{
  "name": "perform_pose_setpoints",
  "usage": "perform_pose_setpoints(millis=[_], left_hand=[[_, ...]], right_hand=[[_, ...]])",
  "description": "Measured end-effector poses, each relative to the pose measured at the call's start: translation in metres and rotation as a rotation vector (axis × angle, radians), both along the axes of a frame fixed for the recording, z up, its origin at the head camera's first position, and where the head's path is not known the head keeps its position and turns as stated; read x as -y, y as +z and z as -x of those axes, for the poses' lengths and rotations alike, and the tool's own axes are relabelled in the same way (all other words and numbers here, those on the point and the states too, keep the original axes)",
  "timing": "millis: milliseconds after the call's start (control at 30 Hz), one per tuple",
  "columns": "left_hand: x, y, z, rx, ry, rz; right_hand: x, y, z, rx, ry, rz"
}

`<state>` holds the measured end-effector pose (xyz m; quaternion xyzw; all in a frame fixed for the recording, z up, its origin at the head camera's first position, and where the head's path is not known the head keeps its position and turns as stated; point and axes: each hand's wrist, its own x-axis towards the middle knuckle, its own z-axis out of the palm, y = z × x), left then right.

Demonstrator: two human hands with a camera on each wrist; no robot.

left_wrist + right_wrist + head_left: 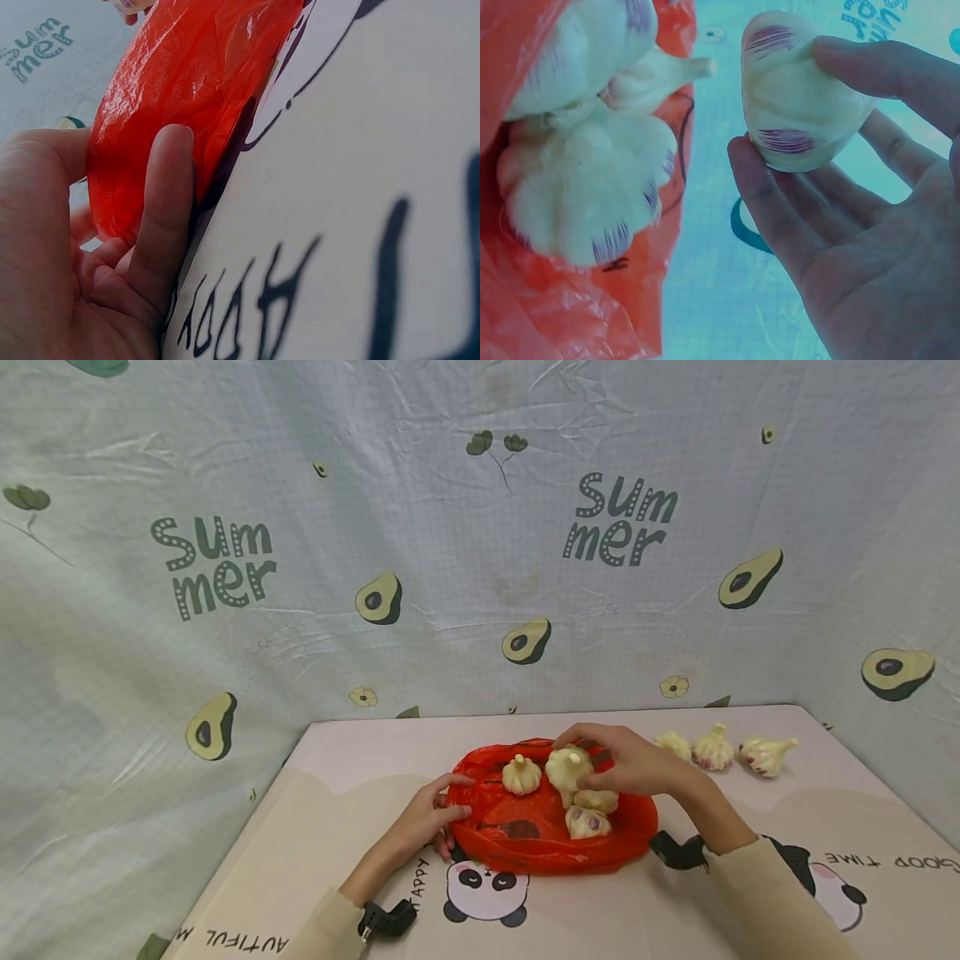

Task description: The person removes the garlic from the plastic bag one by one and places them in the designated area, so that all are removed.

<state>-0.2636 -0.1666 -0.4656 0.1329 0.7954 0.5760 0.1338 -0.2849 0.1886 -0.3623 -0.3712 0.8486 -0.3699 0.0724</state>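
The right hand (626, 762) pinched a garlic bulb (566, 768) over the red bag (540, 855), whose left edge the left hand (427, 814) gripped. A light pinch and a steadied bag seemed best here.

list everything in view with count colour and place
Printed cloth: 1, pale grey-blue with avocados, background
Tabletop: 1, cream-pink with panda prints, foreground
Plastic bag: 1, red, on the tabletop
Bagged garlic bulbs: 3, whitish, some purple-streaked, in the bag
Loose garlic bulbs: 3, whitish, some purple-marked, tabletop's far right
Held garlic bulb: 1, whitish, purple-streaked, in right hand
Sleeves: 2, beige, on both forearms
Wrist devices: 2, black, one per wrist
Left hand: 1, bare, gripping the bag's left edge
Right hand: 1, bare, pinching the held bulb
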Motion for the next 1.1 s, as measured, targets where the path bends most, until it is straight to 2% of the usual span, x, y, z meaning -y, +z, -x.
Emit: perform_pose_setpoints(millis=[333,600,1100], left_hand=[[0.000,-0.001,0.000,0.009,0.000,-0.007],[0.000,0.000,0.000,-0.003,0.002,0.002],[-0.001,0.000,0.000,0.003,0.002,0.000]], right_hand=[[-0.017,0.010,0.000,-0.007,-0.076,-0.004],[-0.036,0.015,0.005,-0.043,-0.103,0.032],[-0.073,0.032,0.000,-0.024,-0.271,0.040]])
